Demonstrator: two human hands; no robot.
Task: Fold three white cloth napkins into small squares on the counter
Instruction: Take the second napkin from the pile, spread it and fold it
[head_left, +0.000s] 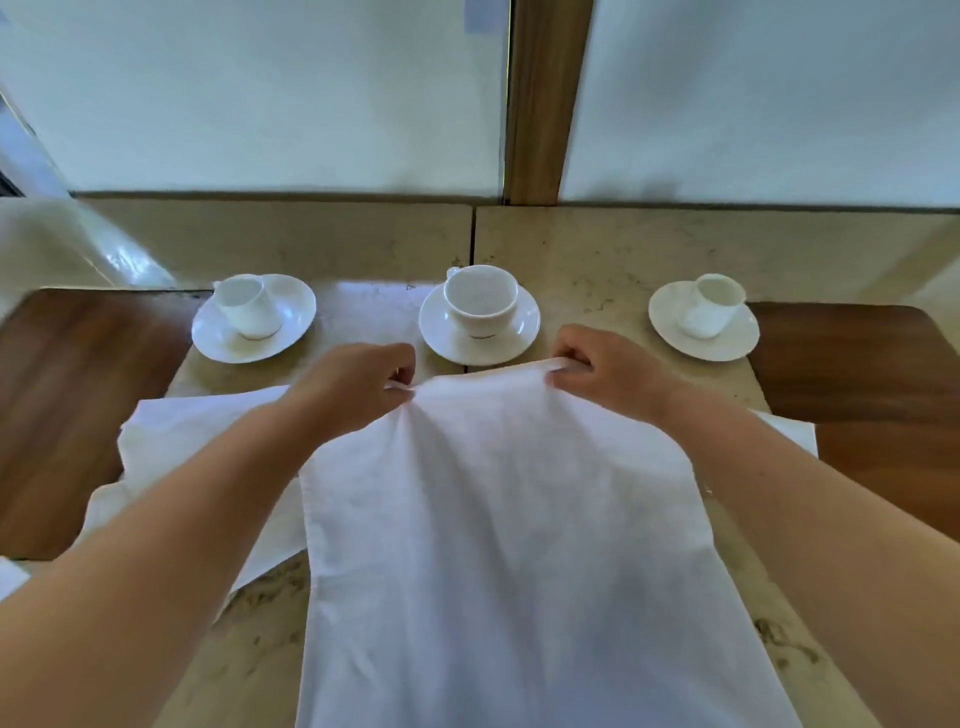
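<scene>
A large white cloth napkin (509, 545) is stretched in front of me, reaching from my hands down to the bottom edge of the view. My left hand (358, 382) pinches its far left corner. My right hand (597, 371) pinches its far right corner, and the far edge sags between them. Another white napkin (171, 441) lies spread on the counter under my left forearm. A small piece of white cloth (795, 434) shows beside my right forearm.
Three white cups on saucers stand in a row beyond my hands: left (253, 317), middle (479, 314), right (704, 317). The beige stone counter (675, 249) ends at a white wall. Dark wooden surfaces flank it at left (67, 405) and right (872, 395).
</scene>
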